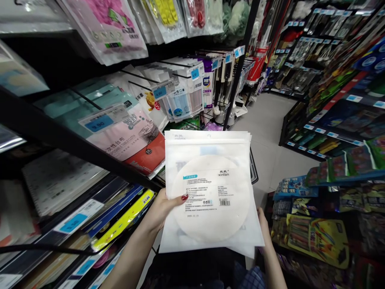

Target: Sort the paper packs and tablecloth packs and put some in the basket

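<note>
A small stack of flat white zip-top packs is held up in front of me. The top one has a round white sheet inside, with "xinfan", small printed text and a barcode facing me. My left hand grips the stack's left edge, its red-nailed thumb pressed on the front and its other fingers hidden behind. At the right edge is my right hand, mostly covered by the packs, its fingers closed on them from behind. The packs' edges are slightly out of line with one another.
Hanging packs of disposable tablecloths and masks fill the shelf rack on my left. A black rack post stands ahead. Candy bags are stacked close on my right. Grey floor runs between the shelves.
</note>
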{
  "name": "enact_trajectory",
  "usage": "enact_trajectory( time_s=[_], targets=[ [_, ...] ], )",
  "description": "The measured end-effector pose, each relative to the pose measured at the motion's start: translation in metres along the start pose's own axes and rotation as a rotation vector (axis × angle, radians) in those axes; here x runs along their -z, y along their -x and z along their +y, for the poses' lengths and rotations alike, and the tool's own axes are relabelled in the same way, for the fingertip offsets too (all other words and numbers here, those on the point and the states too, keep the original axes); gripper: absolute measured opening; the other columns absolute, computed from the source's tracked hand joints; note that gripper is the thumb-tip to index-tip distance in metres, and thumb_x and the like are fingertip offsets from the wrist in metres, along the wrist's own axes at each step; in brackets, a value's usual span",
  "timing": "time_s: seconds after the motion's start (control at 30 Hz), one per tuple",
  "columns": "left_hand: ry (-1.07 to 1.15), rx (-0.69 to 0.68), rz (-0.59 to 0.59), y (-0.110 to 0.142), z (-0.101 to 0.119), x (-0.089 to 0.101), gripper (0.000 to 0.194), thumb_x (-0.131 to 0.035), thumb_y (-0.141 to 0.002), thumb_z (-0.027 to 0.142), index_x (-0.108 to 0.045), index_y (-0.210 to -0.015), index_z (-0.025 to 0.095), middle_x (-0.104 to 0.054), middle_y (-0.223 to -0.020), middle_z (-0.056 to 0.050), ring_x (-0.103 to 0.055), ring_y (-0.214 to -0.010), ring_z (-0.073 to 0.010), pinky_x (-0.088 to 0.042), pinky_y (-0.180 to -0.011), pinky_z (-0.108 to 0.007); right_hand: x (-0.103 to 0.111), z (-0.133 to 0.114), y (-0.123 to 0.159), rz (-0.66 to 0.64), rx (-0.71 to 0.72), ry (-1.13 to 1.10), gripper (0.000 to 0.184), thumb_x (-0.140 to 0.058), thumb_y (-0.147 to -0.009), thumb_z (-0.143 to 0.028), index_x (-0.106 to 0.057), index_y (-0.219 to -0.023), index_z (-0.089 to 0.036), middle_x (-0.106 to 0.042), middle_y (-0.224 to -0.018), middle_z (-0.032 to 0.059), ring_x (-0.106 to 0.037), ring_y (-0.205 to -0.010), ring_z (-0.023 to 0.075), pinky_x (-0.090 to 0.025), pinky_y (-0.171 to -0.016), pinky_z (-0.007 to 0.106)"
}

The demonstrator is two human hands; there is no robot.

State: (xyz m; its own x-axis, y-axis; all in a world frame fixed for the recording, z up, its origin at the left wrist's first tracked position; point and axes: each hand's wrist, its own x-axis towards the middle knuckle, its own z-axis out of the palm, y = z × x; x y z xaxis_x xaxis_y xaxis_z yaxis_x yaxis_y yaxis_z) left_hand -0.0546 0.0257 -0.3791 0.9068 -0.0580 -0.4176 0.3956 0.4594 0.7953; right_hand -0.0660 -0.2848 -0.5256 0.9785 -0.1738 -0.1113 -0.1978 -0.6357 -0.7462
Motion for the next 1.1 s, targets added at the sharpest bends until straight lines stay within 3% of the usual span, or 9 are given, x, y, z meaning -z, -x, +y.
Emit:
enact_trajectory(
  time_s=[0.23,0.37,0.47,0.57,0.67,0.77,0.9,1.0,1.1],
  targets=[
    [0.000,0.011,-0.035,-0.006,-0.008,0.007,0.051,-0.069,-0.060,0.014,-0.057,-0.110,0.011,-0.064,-0.099,-0.015,-0.057,-0.094,-0.0340,-0.047,-0.080,-0.046,0.060,0.005,0.012,0.031,-0.179,-0.107,0.040,-0.047,-0.071,-0.047,-0.049,-0.097,-0.016,-0.062,-0.085,0.0089,-0.059,-0.073,0.0205,-0.046,-0.062,0.028],
    [-0.024,0.032,-0.066,-0.024,-0.032,0.014,0.046,-0.070,-0.060,0.016,-0.059,-0.104,0.008,-0.064,-0.100,-0.016,-0.058,-0.092,-0.0331,-0.044,-0.083,-0.046,0.119,-0.021,0.026,0.177,-0.197,0.086,0.038,-0.047,-0.070,-0.048,-0.054,-0.093,-0.018,-0.063,-0.082,0.0101,-0.059,-0.068,0.0222,-0.044,-0.055,0.028],
    [-0.031,0.050,-0.098,-0.044,-0.066,0.020,0.047,-0.072,-0.057,0.018,-0.060,-0.102,0.009,-0.063,-0.102,-0.016,-0.058,-0.094,-0.0327,-0.042,-0.085,-0.046,0.140,-0.055,0.031,0.274,-0.189,0.349,0.036,-0.047,-0.069,-0.046,-0.056,-0.093,-0.021,-0.062,-0.071,0.0104,-0.057,-0.055,0.0226,-0.039,-0.046,0.029],
    [-0.043,0.106,-0.157,-0.061,-0.108,0.027,0.051,-0.073,-0.056,0.020,-0.059,-0.104,0.008,-0.061,-0.106,-0.018,-0.056,-0.097,-0.0335,-0.041,-0.086,-0.046,0.113,-0.098,0.030,0.245,-0.114,0.553,0.034,-0.040,-0.075,-0.043,-0.054,-0.097,-0.020,-0.059,-0.058,0.0083,-0.053,-0.044,0.0209,-0.035,-0.042,0.028],
    [-0.060,0.210,-0.152,-0.072,-0.143,0.035,0.052,-0.074,-0.053,0.020,-0.060,-0.101,0.006,-0.063,-0.100,-0.018,-0.057,-0.095,-0.0331,-0.041,-0.085,-0.044,0.041,-0.142,0.026,0.044,-0.063,0.712,0.030,-0.033,-0.081,-0.027,-0.051,-0.101,-0.014,-0.056,-0.052,0.0082,-0.054,-0.043,0.0214,-0.034,-0.041,0.028],
    [-0.059,0.266,-0.132,-0.077,-0.160,0.040,0.053,-0.074,-0.054,0.023,-0.059,-0.102,0.006,-0.065,-0.095,-0.016,-0.058,-0.093,-0.0309,-0.043,-0.084,-0.040,-0.038,-0.165,0.022,-0.203,0.047,0.685,0.033,-0.029,-0.083,-0.018,-0.048,-0.108,-0.009,-0.062,-0.070,0.0150,-0.060,-0.056,0.0237,-0.041,-0.048,0.030],
    [0.054,0.339,-0.050,-0.080,-0.162,0.044,0.049,-0.062,-0.068,0.040,-0.057,-0.103,0.006,-0.066,-0.089,-0.017,-0.061,-0.089,-0.0277,-0.046,-0.079,-0.038,-0.086,-0.131,0.019,-0.237,0.175,0.618,0.042,-0.032,-0.085,-0.036,-0.046,-0.115,-0.010,-0.059,-0.099,0.0203,-0.055,-0.093,0.0315,-0.040,-0.076,0.047],
    [0.114,0.382,-0.055,-0.080,-0.161,0.044,0.051,-0.060,-0.071,0.041,-0.054,-0.106,0.005,-0.065,-0.093,-0.018,-0.061,-0.087,-0.0272,-0.047,-0.079,-0.038,-0.081,-0.075,0.016,-0.090,0.240,0.708,0.060,-0.039,-0.080,-0.046,-0.034,-0.129,-0.012,-0.030,-0.135,0.0182,-0.019,-0.124,0.0381,-0.011,-0.094,0.061],
    [0.112,0.374,-0.055,-0.079,-0.160,0.042,0.053,-0.060,-0.071,0.040,-0.051,-0.110,0.005,-0.064,-0.096,-0.019,-0.061,-0.088,-0.0272,-0.047,-0.080,-0.039,-0.073,-0.033,0.015,-0.067,0.231,0.752,0.069,-0.034,-0.080,-0.052,-0.021,-0.135,-0.014,-0.011,-0.142,0.0120,-0.001,-0.128,0.0367,-0.001,-0.096,0.059]
  ],
)
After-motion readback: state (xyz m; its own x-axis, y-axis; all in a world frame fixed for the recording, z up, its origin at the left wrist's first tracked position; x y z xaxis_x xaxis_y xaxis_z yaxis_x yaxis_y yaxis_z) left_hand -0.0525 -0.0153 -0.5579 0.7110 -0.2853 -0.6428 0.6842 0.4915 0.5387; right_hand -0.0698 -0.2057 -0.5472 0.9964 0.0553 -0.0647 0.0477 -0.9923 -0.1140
